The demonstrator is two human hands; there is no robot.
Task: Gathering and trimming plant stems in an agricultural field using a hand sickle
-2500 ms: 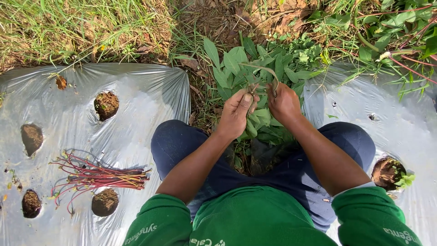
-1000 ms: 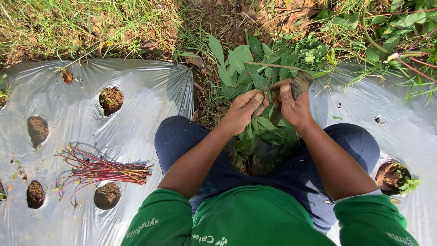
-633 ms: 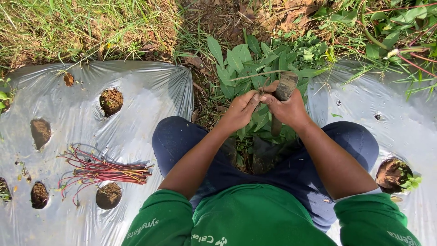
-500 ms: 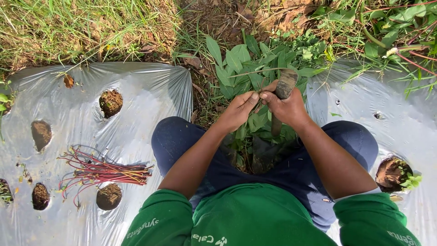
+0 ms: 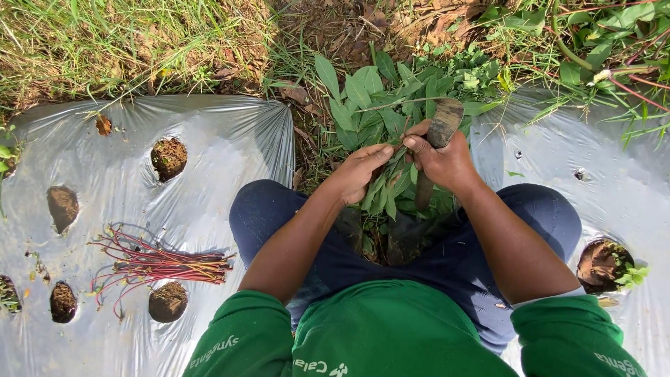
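Right now the right hand point(image 5: 447, 162) is clenched around the handle of a short knife point(image 5: 441, 129) with a broad, dirt-stained blade, whose tip points up and away from the person, over the leaves. Just beside it, the left hand point(image 5: 359, 171) grasps a bunch of green leafy stems point(image 5: 380, 115), fingers wrapped round the stalks where they gather, thumb pointing toward the right hand. Both hands almost touch at the centre of the bunch, and the leaves fan out above them toward the grass.

Below the hands the stems run down between the person's knees, which are covered by dark blue trousers point(image 5: 279, 209); green sleeves point(image 5: 241, 335) show at the bottom edge. The person crouches in a gap between two sheets of silver plastic mulch point(image 5: 223, 160), one on each side. Round planting holes point(image 5: 169, 157) showing brown soil are cut into the left sheet, and a loose bundle of thin red and yellowish stalks point(image 5: 157, 262) lies on it, well apart from the hands. On the right sheet, a hole point(image 5: 601, 264) holds a small green seedling point(image 5: 631, 276). Grass point(image 5: 105, 42) and dry leaves border the sheets at the top.
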